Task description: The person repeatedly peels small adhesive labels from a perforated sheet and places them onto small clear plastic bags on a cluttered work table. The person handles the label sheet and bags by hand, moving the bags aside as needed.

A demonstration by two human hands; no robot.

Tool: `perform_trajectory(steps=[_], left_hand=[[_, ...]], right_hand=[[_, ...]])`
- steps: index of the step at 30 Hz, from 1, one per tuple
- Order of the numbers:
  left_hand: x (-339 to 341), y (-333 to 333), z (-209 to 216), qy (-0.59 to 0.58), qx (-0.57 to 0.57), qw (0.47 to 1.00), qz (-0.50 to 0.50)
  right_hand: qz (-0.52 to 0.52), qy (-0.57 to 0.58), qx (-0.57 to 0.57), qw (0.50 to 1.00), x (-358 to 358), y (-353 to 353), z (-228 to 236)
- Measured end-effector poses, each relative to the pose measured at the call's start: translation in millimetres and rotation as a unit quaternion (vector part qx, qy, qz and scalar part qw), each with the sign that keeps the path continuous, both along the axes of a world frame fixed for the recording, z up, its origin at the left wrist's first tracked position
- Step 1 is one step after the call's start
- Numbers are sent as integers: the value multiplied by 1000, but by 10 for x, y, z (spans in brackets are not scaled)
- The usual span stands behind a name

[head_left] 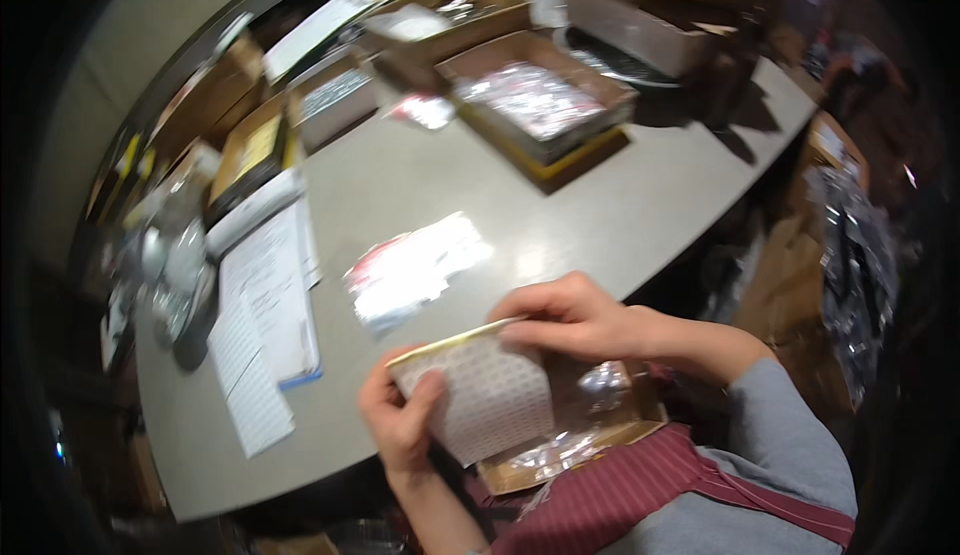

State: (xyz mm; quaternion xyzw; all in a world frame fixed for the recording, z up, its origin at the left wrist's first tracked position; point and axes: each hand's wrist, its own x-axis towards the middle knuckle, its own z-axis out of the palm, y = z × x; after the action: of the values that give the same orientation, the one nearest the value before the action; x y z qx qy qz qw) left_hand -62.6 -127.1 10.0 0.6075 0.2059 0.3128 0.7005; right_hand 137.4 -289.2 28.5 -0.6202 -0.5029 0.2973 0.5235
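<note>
Between my hands is a whitish sheet [490, 395] covered in rows of small marks, with a yellowish upper edge. My left hand [402, 410] grips its left side, thumb on the front face. At the upper right corner, my right hand [565, 317] pinches the edge between thumb and fingers. Below and behind the sheet, close to my body, sits an open cardboard box [640, 425] with clear plastic bags [560, 452] in it; the sheet hides part of it. Beyond my hands, shiny clear bags with red edging [420, 267] lie on the table.
The grey table [400, 170] carries a cardboard tray of clear bags [535, 100], a small box of metal parts [335, 95] and a clipboard with papers [270, 290]. Bundled plastic [175, 265] is at the left. Right of the table stands a carton with dark plastic [850, 255].
</note>
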Motion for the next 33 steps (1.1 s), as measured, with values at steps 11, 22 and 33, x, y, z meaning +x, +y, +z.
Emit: perform_trajectory(steps=[11,22,33], left_hand=[[84,-172,20,62,141,981,119],[129,-166,50,93,203,966,130],[141,-132,9,113,186,963,162]], right_hand=[[28,-293,35,955,178,208,98],[-60,-454,70,886,38,218,78],[-3,-339,104,935,244,306,157]])
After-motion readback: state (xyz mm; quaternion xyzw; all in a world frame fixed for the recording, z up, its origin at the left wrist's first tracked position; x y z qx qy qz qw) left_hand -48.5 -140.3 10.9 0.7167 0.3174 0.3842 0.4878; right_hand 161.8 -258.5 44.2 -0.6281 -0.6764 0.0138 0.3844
